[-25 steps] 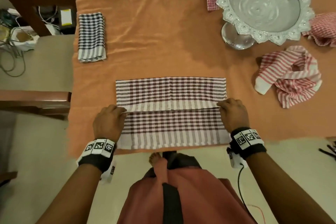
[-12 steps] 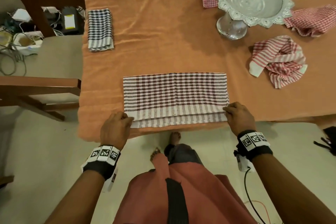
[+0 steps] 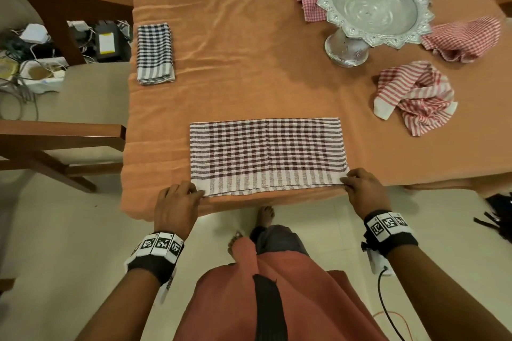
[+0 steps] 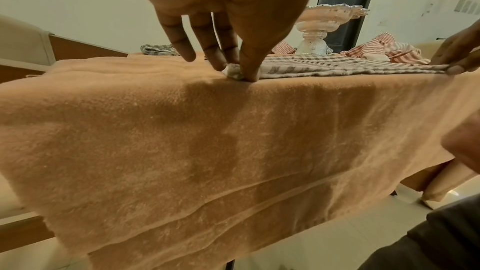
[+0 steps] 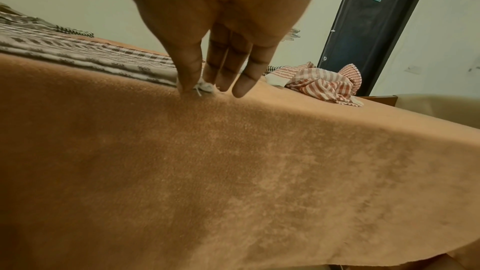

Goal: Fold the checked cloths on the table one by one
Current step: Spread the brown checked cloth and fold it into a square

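The brown checked cloth lies folded flat at the near edge of the table's orange cover. The left hand pinches its near left corner between thumb and fingers; the right hand pinches the near right corner

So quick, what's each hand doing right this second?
Left hand: pinching the near left corner of the brown checked cloth on the table edge.
Right hand: pinching the cloth's near right corner.
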### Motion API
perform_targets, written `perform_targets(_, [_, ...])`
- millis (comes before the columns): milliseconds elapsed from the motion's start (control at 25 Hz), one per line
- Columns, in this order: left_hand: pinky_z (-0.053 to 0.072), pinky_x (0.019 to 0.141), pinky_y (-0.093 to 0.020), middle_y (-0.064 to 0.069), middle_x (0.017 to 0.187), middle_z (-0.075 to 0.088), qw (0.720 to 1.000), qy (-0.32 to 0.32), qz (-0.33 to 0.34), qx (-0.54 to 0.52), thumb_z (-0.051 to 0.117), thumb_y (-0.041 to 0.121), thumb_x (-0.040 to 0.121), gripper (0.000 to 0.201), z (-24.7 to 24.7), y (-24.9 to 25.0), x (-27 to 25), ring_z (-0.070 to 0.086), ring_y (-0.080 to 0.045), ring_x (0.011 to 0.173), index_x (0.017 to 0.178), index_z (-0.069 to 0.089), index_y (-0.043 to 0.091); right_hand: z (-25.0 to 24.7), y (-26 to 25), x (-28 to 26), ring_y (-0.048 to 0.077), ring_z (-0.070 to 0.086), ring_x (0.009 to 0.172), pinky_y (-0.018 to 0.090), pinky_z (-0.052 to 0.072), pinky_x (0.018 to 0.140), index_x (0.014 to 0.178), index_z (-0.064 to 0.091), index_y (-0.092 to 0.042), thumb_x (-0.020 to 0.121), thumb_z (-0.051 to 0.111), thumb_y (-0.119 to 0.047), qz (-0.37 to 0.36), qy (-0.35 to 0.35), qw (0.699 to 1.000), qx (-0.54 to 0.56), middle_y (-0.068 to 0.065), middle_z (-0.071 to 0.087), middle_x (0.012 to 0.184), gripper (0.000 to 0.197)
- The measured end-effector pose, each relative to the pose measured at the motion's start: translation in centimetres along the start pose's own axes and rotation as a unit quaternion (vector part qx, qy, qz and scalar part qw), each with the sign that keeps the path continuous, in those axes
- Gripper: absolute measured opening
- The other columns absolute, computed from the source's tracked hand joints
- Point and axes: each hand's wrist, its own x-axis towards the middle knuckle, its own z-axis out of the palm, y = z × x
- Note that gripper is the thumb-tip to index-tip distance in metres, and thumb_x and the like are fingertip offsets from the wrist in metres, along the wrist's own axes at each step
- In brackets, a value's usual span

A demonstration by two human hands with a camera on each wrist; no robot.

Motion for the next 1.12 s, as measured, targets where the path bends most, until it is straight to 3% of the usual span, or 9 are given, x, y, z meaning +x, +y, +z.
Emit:
perform_targets(240, [0.046, 0.066, -0.039, -0.005, 0.087, 0.063, 1.000, 0.013, -0.010, 0.015, 0.082, 0.010, 0.066, 0.027, -0.4, 0.4, -0.7, 0.058, -0.030, 0.070, 0.091, 0.074, 0.015, -0.5, -0.7, 0.2, 0.035, 0.059, 0.095, 0.042, 0.050, 0.078, 0.102, 0.075, -0.009, 0.081, 0.069, -0.009, 0.030, -0.025, 0.999, -0.026, 0.011, 0.064, 0.108, 0.022])
perform_targets(360, [0.045, 0.073, -0.041, -0.005, 0.094, 0.063, 0.999, 0.035, -0.020, -0.004, 0.076, 0.018, 0.075, 0.019, -0.8, 1.7, -0.8, 0.058, -0.029, 0.079, 0.094, 0.072, 0.016, -0.6, -2.7, 0.2, 0.037, 0.058, 0.100, 0.047, 0.045, 0.086, 0.101, 0.073, -0.011, 0.072, 0.078, -0.015, 0.027, 0.024, 0.999, -0.026, 0.011, 0.065, 0.109, 0.029])
perform_targets(440, [0.045, 0.074, -0.040, -0.002, 0.093, 0.063, 0.999, 0.036, 0.002, -0.020, 0.075, 0.021, 0.078, 0.015, -0.6, 3.4, 0.0, 0.058, -0.027, 0.081, 0.092, 0.072, 0.018, 0.0, -5.4, 0.4, 0.035, 0.060, 0.096, 0.046, 0.046, 0.084, 0.096, 0.074, -0.012, 0.071, 0.080, -0.017, -0.020, 0.041, 0.999, -0.006, 0.010, 0.067, 0.102, 0.026])
perform_targets(600, [0.047, 0.072, -0.037, 0.002, 0.087, 0.064, 0.997, 0.001, 0.069, -0.033, 0.077, 0.022, 0.073, 0.013, 0.4, 7.3, 2.6, 0.059, -0.023, 0.080, 0.086, 0.073, 0.020, 1.7, -10.6, 1.0, 0.027, 0.060, 0.089, 0.041, 0.048, 0.077, 0.092, 0.074, -0.015, 0.075, 0.076, -0.020, -0.121, -0.016, 0.992, -0.007, 0.004, 0.066, 0.091, 0.018])
perform_targets(800, [0.046, 0.065, -0.035, 0.002, 0.083, 0.062, 0.997, -0.055, 0.059, 0.000, 0.077, 0.018, 0.070, 0.011, 1.0, 8.8, 4.5, 0.059, -0.022, 0.076, 0.078, 0.071, 0.020, 2.3, -11.8, 1.9, 0.026, 0.057, 0.094, 0.039, 0.047, 0.081, 0.098, 0.073, -0.015, 0.085, 0.065, -0.022, -0.119, -0.072, 0.990, -0.009, 0.003, 0.064, 0.097, 0.016])
perform_targets(920, [0.045, 0.066, -0.034, 0.002, 0.083, 0.060, 0.996, -0.069, 0.048, -0.002, 0.075, 0.016, 0.071, 0.011, 1.4, 8.5, 4.5, 0.059, -0.023, 0.075, 0.080, 0.070, 0.020, 2.5, -11.5, 2.2, 0.026, 0.057, 0.092, 0.037, 0.046, 0.077, 0.097, 0.073, -0.013, 0.091, 0.058, -0.022, -0.127, -0.077, 0.989, -0.018, 0.003, 0.063, 0.097, 0.018])
perform_targets(1120, [0.046, 0.066, -0.033, 0.003, 0.081, 0.063, 0.996, -0.075, 0.057, 0.005, 0.080, 0.017, 0.067, 0.018, 1.5, 8.5, 4.6, 0.061, -0.021, 0.073, 0.080, 0.070, 0.022, 2.8, -11.4, 2.5, 0.026, 0.056, 0.088, 0.037, 0.048, 0.072, 0.095, 0.072, -0.013, 0.090, 0.059, -0.021, -0.134, -0.067, 0.989, -0.016, 0.003, 0.061, 0.092, 0.016])
